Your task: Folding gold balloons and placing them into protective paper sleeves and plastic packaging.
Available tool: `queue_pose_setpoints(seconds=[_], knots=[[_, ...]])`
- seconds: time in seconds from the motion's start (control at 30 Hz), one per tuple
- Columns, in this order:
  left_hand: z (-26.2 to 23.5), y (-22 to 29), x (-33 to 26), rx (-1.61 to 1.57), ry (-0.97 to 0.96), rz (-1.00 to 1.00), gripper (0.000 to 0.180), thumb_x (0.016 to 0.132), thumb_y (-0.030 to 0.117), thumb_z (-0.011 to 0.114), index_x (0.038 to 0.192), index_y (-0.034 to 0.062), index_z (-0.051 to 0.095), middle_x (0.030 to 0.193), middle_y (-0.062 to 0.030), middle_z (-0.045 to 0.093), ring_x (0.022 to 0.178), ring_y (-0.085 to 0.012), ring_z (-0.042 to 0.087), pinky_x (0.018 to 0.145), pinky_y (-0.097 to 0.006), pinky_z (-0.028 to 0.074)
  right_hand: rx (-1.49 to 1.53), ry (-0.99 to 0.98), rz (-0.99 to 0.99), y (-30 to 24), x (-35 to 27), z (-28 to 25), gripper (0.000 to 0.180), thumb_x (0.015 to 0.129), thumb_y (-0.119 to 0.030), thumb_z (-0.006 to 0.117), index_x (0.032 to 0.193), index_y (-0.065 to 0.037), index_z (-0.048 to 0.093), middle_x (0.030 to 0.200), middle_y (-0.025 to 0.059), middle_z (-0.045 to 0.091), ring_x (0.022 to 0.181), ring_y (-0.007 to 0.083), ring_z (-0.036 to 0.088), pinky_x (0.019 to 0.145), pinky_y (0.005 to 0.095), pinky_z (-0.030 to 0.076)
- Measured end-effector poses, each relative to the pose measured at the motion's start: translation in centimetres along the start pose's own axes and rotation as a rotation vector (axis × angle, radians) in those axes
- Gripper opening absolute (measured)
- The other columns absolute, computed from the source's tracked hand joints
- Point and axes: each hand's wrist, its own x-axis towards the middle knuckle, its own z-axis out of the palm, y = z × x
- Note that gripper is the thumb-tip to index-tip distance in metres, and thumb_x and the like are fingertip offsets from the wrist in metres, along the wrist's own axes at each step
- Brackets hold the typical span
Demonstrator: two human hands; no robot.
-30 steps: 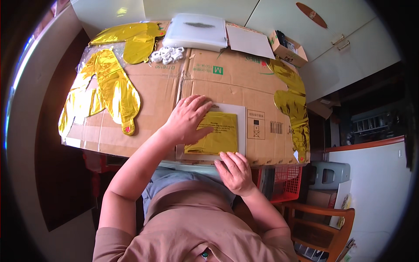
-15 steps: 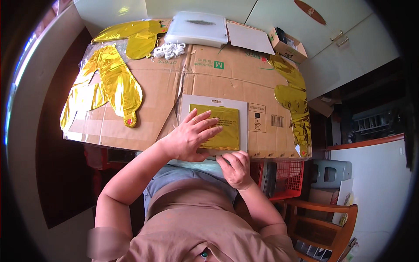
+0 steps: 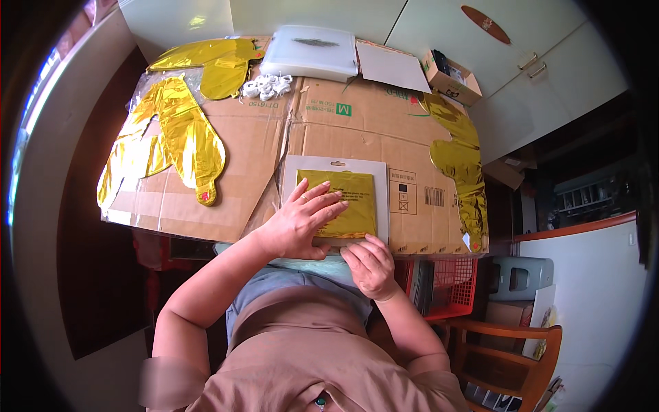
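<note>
A folded gold foil balloon [image 3: 360, 206] lies on a white backing card [image 3: 379, 168] with a hanger hole at its far edge. My left hand [image 3: 298, 223] rests flat over the left part of the foil, its fingers spread. At the card's near right edge, my right hand [image 3: 371, 266] is closed, thumb and fingers together. Its forefinger touches the foil's lower right corner. Whether the right fingers pinch anything thin is hidden. Unfolded gold foil balloons lie around: a large one [image 3: 199, 147] at the left, another [image 3: 223, 72] at the far left, one [image 3: 458, 159] along the right edge.
Flattened cardboard [image 3: 329, 141] covers the table. At the back are white coiled strings [image 3: 266, 86], a stack of clear plastic sleeves [image 3: 309, 55], a white sheet [image 3: 391, 67] and a small open box [image 3: 456, 77]. A red basket [image 3: 453, 285] and wooden chair [image 3: 508, 371] stand at the right.
The view has shifted slightly, so the table appears a little lower. My right forefinger has moved up onto the foil's near edge. My left hand stays flat on the foil.
</note>
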Motion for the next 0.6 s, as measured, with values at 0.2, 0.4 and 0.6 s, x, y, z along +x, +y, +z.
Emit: queue_pose_setpoints(seconds=[0.2,0.4,0.6], knots=[[-1.1,-0.7,0.7,0.069,0.016,0.019,0.069,0.072,0.036,0.076,0.133,0.0086,0.059,0.143,-0.017,0.05,0.141,-0.0384,0.039,0.119,-0.058,0.023,-0.004,-0.044,0.003,0.3,0.6,-0.3,0.022,0.083,-0.009,0.066,0.104,-0.005,0.071,0.105,0.0074,0.067,0.098,0.0225,0.065,0.1,0.0425,0.05],[-0.6,-1.6,1.1,0.032,0.023,0.052,0.062,0.077,0.034,0.075,0.13,0.0063,0.061,0.143,-0.0186,0.05,0.141,-0.0387,0.039,0.118,-0.057,0.024,-0.036,-0.068,-0.012,1.1,1.1,-0.6,0.023,0.084,-0.008,0.066,0.106,-0.005,0.07,0.107,0.008,0.067,0.1,0.0231,0.064,0.1,0.0417,0.049],[-0.8,-1.7,1.0,-0.002,-0.001,0.066,0.059,0.086,0.044,0.067,0.131,0.0051,0.06,0.141,-0.0211,0.05,0.139,-0.0398,0.04,0.117,-0.057,0.025,-0.012,-0.057,0.024,0.9,1.1,-0.8,0.026,0.081,-0.009,0.071,0.107,-0.005,0.07,0.108,0.0081,0.067,0.099,0.0231,0.062,0.094,0.041,0.049]])
